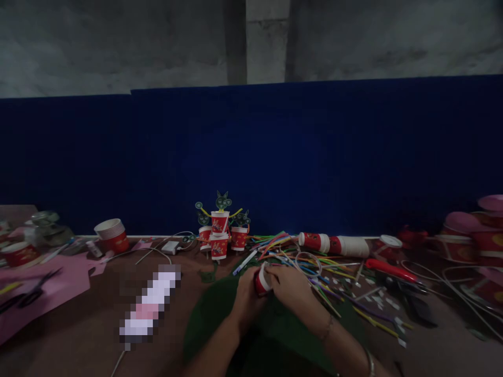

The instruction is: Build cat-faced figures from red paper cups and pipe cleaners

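Observation:
My left hand (245, 294) is wrapped around a small red paper cup (261, 283), tipped on its side with the white part facing up and to the right. The fingers of my right hand (290, 287) are closed at the cup's white part; whether they pinch anything besides the cup is hidden. Both hands are over a dark green area (220, 319) at the table's near side. Just beyond them stand several red paper cups (219, 246) stacked as a figure, with green animal-face cutouts (222, 201) and yellow stems.
Colourful pipe cleaners (275, 243) and white scraps (379, 301) spread to the right, near stacked cups lying sideways (348, 246) and a red-handled tool (393, 269). Leftward are a blurred-out phone-like object (151, 303), upright stacked cups (112, 235), pink paper (58, 277) and scissors (31, 294).

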Action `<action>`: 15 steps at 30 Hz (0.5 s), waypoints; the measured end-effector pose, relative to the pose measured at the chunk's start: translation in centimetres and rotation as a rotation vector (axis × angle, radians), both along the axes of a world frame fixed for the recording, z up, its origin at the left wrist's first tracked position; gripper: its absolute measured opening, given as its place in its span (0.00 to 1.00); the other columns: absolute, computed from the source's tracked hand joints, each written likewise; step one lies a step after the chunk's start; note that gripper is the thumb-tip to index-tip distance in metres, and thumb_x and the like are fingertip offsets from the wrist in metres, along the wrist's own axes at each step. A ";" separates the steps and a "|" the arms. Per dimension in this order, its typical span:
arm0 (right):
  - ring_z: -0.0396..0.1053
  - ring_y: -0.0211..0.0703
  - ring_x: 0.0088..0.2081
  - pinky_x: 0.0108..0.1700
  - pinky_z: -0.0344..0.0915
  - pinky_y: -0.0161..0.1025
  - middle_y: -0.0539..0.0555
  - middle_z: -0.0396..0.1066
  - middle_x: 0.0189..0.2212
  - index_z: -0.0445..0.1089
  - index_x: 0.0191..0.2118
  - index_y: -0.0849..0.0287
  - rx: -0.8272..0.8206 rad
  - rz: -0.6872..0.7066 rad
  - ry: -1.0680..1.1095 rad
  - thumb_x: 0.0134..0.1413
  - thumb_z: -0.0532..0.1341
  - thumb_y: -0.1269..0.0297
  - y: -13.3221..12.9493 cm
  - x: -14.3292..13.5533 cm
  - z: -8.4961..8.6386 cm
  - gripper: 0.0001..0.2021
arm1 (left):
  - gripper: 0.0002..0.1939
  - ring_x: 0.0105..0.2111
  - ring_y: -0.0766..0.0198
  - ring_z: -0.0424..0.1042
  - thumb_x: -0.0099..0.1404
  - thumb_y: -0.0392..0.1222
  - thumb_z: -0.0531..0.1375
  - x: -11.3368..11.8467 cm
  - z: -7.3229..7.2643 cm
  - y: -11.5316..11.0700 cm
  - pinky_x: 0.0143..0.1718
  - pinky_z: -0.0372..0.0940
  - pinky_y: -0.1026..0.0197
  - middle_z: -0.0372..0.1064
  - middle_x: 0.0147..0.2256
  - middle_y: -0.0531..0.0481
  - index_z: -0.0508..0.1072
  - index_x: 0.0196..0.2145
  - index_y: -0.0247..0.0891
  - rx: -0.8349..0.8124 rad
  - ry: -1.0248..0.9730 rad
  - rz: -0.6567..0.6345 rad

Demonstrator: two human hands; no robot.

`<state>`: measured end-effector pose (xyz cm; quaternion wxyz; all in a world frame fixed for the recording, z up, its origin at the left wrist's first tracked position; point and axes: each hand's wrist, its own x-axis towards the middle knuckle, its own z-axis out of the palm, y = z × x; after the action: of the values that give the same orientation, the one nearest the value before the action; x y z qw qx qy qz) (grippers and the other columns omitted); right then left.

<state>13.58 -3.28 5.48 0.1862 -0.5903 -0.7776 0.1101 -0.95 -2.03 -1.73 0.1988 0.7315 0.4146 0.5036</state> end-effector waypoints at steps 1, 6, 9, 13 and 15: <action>0.71 0.46 0.38 0.40 0.61 0.38 0.55 0.75 0.37 0.73 0.41 0.55 0.018 -0.011 -0.058 0.55 0.49 0.68 -0.2 -0.1 0.2 0.16 | 0.25 0.41 0.54 0.69 0.46 0.35 0.62 0.1 -0.2 0.0 0.44 0.63 0.52 0.69 0.41 0.44 0.65 0.45 0.38 0.019 0.011 -0.008; 0.71 0.44 0.41 0.40 0.60 0.36 0.53 0.75 0.39 0.72 0.43 0.51 0.002 0.051 -0.067 0.55 0.50 0.67 -1.2 0.3 1.7 0.16 | 0.23 0.41 0.55 0.68 0.48 0.36 0.62 0.2 -0.5 0.1 0.44 0.63 0.52 0.68 0.42 0.45 0.65 0.44 0.39 -0.021 -0.029 -0.029; 0.71 0.45 0.40 0.40 0.60 0.36 0.52 0.75 0.37 0.73 0.41 0.51 -0.017 0.085 -0.027 0.56 0.49 0.65 -1.4 1.0 2.1 0.16 | 0.22 0.40 0.56 0.69 0.48 0.36 0.62 -0.1 -0.3 0.5 0.44 0.63 0.52 0.68 0.40 0.46 0.65 0.43 0.38 -0.106 -0.084 0.022; 0.70 0.46 0.44 0.45 0.61 0.39 0.51 0.74 0.42 0.72 0.44 0.51 -0.025 0.086 0.053 0.56 0.48 0.64 -0.7 2.3 2.0 0.17 | 0.27 0.41 0.54 0.69 0.49 0.41 0.64 -0.6 -0.5 1.4 0.44 0.64 0.51 0.67 0.41 0.42 0.61 0.46 0.35 -0.248 -0.260 0.174; 0.67 0.45 0.48 0.49 0.59 0.40 0.52 0.71 0.47 0.69 0.49 0.52 -0.046 0.124 0.089 0.56 0.48 0.65 -0.3 3.1 1.7 0.19 | 0.33 0.44 0.53 0.68 0.48 0.42 0.65 -0.7 -0.9 1.7 0.46 0.63 0.51 0.65 0.45 0.40 0.57 0.49 0.35 -0.261 -0.347 0.204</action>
<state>16.66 -3.53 7.21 0.2000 -0.5397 -0.8009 0.1653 -1.69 -0.31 -2.58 0.3081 0.5564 0.5076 0.5813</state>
